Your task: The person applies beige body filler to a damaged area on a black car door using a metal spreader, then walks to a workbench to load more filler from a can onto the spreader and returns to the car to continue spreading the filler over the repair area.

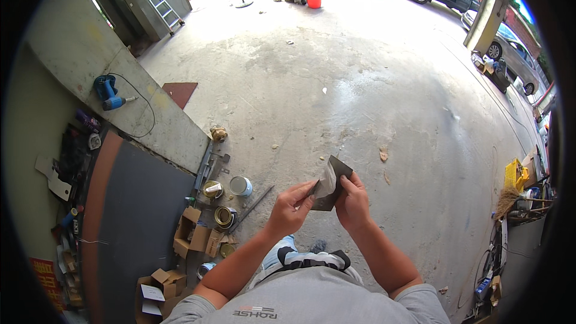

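Observation:
My right hand (353, 203) grips a dark, thin flat plate (339, 171) by its right edge, thumb on its face. A pale grey, putty-like mass (327, 182) shows between the plate and my left hand (290, 209). The fingers of my left hand are closed on a small dark flat piece (312, 188), whose far end meets the pale mass. Its exact kind is hard to make out. Both hands are close together in front of my body, above the concrete floor.
At left, open tins (225, 216) and cardboard boxes (190, 233) stand beside a dark panel (135, 204). A blue heat gun (114, 102) lies on a ledge. A yellow crate (515, 175) and broom (507, 199) are at right. Far off are a red bucket (314, 0) and parked cars.

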`<action>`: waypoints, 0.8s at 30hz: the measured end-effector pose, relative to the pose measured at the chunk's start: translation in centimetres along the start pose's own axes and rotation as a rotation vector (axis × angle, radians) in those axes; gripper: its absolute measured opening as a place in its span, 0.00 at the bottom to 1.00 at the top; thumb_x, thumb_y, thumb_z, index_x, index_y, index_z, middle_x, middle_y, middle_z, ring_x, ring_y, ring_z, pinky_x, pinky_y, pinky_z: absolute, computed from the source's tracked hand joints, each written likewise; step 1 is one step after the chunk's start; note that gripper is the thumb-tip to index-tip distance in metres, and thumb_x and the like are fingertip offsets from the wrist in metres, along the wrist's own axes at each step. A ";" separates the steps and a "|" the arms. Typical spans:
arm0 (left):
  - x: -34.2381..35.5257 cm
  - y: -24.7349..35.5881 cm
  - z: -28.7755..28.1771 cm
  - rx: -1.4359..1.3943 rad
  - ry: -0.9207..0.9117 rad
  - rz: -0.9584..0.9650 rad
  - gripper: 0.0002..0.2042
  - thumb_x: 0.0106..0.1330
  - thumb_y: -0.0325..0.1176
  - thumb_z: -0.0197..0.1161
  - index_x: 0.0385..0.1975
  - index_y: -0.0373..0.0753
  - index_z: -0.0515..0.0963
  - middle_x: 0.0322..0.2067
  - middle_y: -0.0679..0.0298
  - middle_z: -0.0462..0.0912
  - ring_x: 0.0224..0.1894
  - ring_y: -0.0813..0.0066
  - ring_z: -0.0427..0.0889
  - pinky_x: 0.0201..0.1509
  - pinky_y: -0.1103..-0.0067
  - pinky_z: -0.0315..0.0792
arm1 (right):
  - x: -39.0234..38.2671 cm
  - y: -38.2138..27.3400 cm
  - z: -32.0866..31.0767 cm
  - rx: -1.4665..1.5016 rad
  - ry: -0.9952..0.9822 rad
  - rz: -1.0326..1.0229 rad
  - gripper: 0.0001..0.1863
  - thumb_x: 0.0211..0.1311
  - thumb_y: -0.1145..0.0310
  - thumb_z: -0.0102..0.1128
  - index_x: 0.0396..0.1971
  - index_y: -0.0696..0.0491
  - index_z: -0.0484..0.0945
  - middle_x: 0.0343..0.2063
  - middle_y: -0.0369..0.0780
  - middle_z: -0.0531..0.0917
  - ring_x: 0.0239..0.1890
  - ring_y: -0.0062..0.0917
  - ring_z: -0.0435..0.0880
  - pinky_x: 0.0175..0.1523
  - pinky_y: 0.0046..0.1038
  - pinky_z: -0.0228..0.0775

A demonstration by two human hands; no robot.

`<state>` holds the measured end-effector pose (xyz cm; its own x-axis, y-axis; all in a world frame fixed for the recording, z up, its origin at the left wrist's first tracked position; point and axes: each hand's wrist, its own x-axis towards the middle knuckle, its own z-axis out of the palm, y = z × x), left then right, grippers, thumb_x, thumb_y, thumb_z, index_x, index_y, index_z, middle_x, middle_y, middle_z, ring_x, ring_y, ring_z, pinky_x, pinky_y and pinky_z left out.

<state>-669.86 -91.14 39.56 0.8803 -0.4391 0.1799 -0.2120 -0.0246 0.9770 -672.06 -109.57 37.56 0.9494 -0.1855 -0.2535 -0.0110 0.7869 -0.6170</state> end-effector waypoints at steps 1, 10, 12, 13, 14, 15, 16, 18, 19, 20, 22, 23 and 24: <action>-0.1 0.0 0.3 -0.009 0.004 0.016 0.18 0.74 0.23 0.62 0.62 0.30 0.80 0.54 0.57 0.84 0.46 0.81 0.82 0.46 0.83 0.78 | 0.3 -0.5 0.1 0.030 0.016 0.001 0.16 0.79 0.74 0.46 0.60 0.57 0.76 0.55 0.42 0.85 0.57 0.29 0.84 0.65 0.33 0.74; 1.1 -2.0 -3.4 -0.157 -0.033 -0.397 0.10 0.74 0.24 0.63 0.51 0.31 0.85 0.34 0.71 0.88 0.42 0.84 0.82 0.42 0.82 0.77 | 3.8 -6.8 -0.6 -0.184 -0.385 -0.046 0.13 0.76 0.78 0.55 0.55 0.61 0.83 0.49 0.40 0.87 0.52 0.24 0.85 0.59 0.29 0.76; 2.3 -2.8 -5.0 -0.112 0.023 -0.286 0.10 0.73 0.23 0.63 0.50 0.31 0.85 0.35 0.71 0.87 0.41 0.85 0.80 0.44 0.82 0.76 | 5.0 -6.9 -0.4 -0.426 -0.531 0.009 0.13 0.76 0.78 0.56 0.55 0.62 0.83 0.50 0.41 0.87 0.52 0.24 0.84 0.60 0.28 0.75; 3.1 -3.1 -5.8 -0.080 0.056 -0.248 0.10 0.73 0.23 0.63 0.50 0.31 0.85 0.35 0.72 0.86 0.41 0.86 0.79 0.45 0.83 0.76 | 5.9 -6.8 -0.2 -0.497 -0.663 -0.005 0.13 0.75 0.79 0.57 0.55 0.63 0.83 0.51 0.42 0.87 0.53 0.24 0.84 0.60 0.28 0.74; 3.9 -3.4 -6.5 -0.128 0.079 -0.267 0.10 0.73 0.23 0.62 0.50 0.30 0.85 0.37 0.70 0.87 0.41 0.86 0.79 0.48 0.83 0.75 | 6.8 -6.7 0.0 -0.675 -0.628 -0.018 0.14 0.73 0.79 0.60 0.55 0.63 0.84 0.50 0.42 0.88 0.52 0.23 0.83 0.59 0.26 0.73; 4.5 -3.7 -7.3 -0.125 0.085 -0.273 0.10 0.74 0.23 0.62 0.50 0.30 0.85 0.38 0.70 0.87 0.42 0.85 0.80 0.48 0.83 0.76 | 8.0 -6.5 0.2 -0.763 -0.662 -0.028 0.14 0.72 0.80 0.60 0.55 0.62 0.84 0.49 0.41 0.88 0.52 0.22 0.83 0.58 0.26 0.74; 5.3 -3.9 -8.3 -0.118 0.092 -0.273 0.10 0.74 0.22 0.62 0.50 0.30 0.85 0.39 0.69 0.88 0.43 0.85 0.81 0.49 0.83 0.76 | 9.2 -6.3 0.5 -0.849 -0.696 -0.037 0.14 0.72 0.80 0.60 0.55 0.62 0.84 0.48 0.41 0.89 0.51 0.22 0.83 0.58 0.26 0.74; 7.2 -4.5 -10.2 -0.135 0.107 -0.280 0.10 0.74 0.22 0.61 0.50 0.31 0.85 0.40 0.68 0.88 0.43 0.85 0.82 0.49 0.82 0.77 | 12.1 -6.0 0.9 -1.005 -0.734 -0.027 0.15 0.70 0.81 0.60 0.54 0.61 0.85 0.46 0.40 0.89 0.49 0.21 0.84 0.56 0.26 0.75; 8.3 -4.9 -11.2 -0.158 0.114 -0.288 0.09 0.74 0.23 0.62 0.49 0.31 0.85 0.40 0.68 0.88 0.43 0.85 0.82 0.49 0.82 0.78 | 13.7 -6.0 1.1 -1.075 -0.736 -0.005 0.15 0.70 0.82 0.60 0.54 0.61 0.85 0.46 0.39 0.89 0.48 0.21 0.84 0.55 0.25 0.76; 9.5 -5.2 -12.3 -0.180 0.123 -0.324 0.08 0.75 0.24 0.62 0.48 0.31 0.85 0.39 0.68 0.88 0.43 0.85 0.83 0.49 0.82 0.78 | 15.1 -6.1 1.2 -1.139 -0.754 0.008 0.15 0.69 0.83 0.59 0.54 0.61 0.85 0.45 0.39 0.89 0.47 0.21 0.84 0.54 0.25 0.77; 12.5 -5.6 -15.2 -0.321 0.187 -0.346 0.09 0.76 0.25 0.61 0.50 0.31 0.84 0.41 0.66 0.88 0.43 0.83 0.84 0.49 0.81 0.80 | 18.5 -5.8 1.9 -1.062 -0.480 0.148 0.13 0.72 0.79 0.55 0.51 0.62 0.85 0.43 0.40 0.89 0.43 0.20 0.86 0.50 0.25 0.78; 13.6 -5.7 -16.5 -0.394 0.228 -0.395 0.09 0.76 0.26 0.61 0.50 0.32 0.83 0.41 0.65 0.88 0.43 0.82 0.85 0.49 0.81 0.81 | 20.0 -5.6 2.3 -0.996 -0.252 0.227 0.13 0.74 0.77 0.54 0.50 0.62 0.84 0.43 0.41 0.89 0.42 0.20 0.87 0.49 0.25 0.79; 14.8 -5.8 -17.5 -0.444 0.268 -0.375 0.10 0.77 0.27 0.60 0.52 0.32 0.81 0.43 0.64 0.87 0.42 0.80 0.85 0.49 0.80 0.82 | 21.3 -5.2 3.0 -0.709 -0.179 0.179 0.13 0.75 0.76 0.52 0.49 0.61 0.84 0.44 0.41 0.89 0.42 0.21 0.87 0.48 0.26 0.79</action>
<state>-648.16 -81.77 38.56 0.9484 -0.2313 -0.2167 0.2762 0.2672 0.9232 -650.81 -115.88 37.56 0.9500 0.0557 -0.3073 -0.3119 0.2169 -0.9250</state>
